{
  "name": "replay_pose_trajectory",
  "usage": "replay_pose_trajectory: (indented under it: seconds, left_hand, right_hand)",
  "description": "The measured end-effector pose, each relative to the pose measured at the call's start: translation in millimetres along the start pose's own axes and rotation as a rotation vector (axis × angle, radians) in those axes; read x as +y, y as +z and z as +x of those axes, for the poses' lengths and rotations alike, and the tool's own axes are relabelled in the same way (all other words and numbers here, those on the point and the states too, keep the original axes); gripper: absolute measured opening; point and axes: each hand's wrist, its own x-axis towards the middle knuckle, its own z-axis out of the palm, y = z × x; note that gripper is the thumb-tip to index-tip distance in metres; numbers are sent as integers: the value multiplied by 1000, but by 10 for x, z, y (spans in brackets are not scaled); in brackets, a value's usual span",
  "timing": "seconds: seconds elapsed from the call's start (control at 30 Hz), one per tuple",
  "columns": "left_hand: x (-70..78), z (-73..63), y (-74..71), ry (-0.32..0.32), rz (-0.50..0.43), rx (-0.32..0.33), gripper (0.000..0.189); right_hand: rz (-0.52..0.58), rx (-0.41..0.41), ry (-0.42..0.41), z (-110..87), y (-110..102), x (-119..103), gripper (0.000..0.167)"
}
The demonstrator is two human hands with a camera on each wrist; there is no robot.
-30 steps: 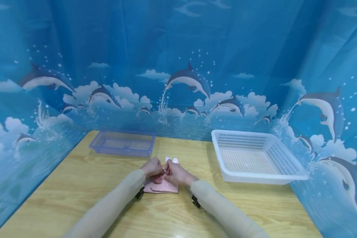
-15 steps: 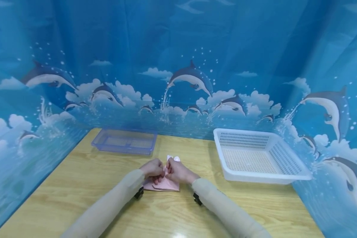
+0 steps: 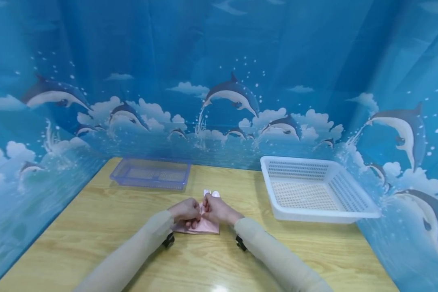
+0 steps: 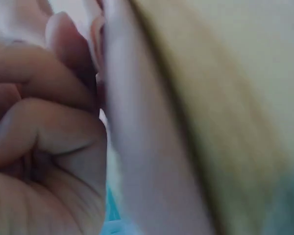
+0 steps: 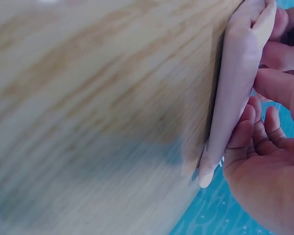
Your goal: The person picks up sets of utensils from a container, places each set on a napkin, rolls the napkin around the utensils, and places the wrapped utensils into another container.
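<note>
A folded pink cloth napkin (image 3: 209,228) lies on the table in front of the person. The tines of a white fork (image 3: 206,192) and the bowl of a white spoon (image 3: 215,194) stick out past its far edge. From the left, the left hand (image 3: 184,210) has its fingers curled at the middle of the cloth and pinches it. The right hand (image 3: 222,210) pinches the cloth close beside it, thumb against forefinger. In the right wrist view the napkin (image 5: 235,68) looks like a thick, flat bundle. The fingers hide the gripped part.
A purple see-through basket (image 3: 149,183) stands at the back left of the wooden table (image 3: 219,263). At the back right is a larger white basket (image 3: 314,217) with slotted walls. A blue dolphin-print curtain (image 3: 160,61) hangs around the table.
The left hand has shifted slightly left and toward the person, covering more of the napkin's left side. The right hand stays nearly in place. Both baskets are unmoved.
</note>
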Motion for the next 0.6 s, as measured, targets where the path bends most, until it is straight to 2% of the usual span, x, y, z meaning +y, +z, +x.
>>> replay_pose_trajectory:
  seconds: [0.17,0.37,0.6]
  left_hand:
    - [-18,-12,-2,24,11,-13,11]
    - [-56,-29,5,20,-15,-30,13]
    - [-49,-71,-36,30,27,-74,15]
  right_hand:
    - [-6,7,-8,3,4,18,28]
    - [-11,5,-16,2,15,17,28]
    - [-27,5,-4,12,13,-3,25]
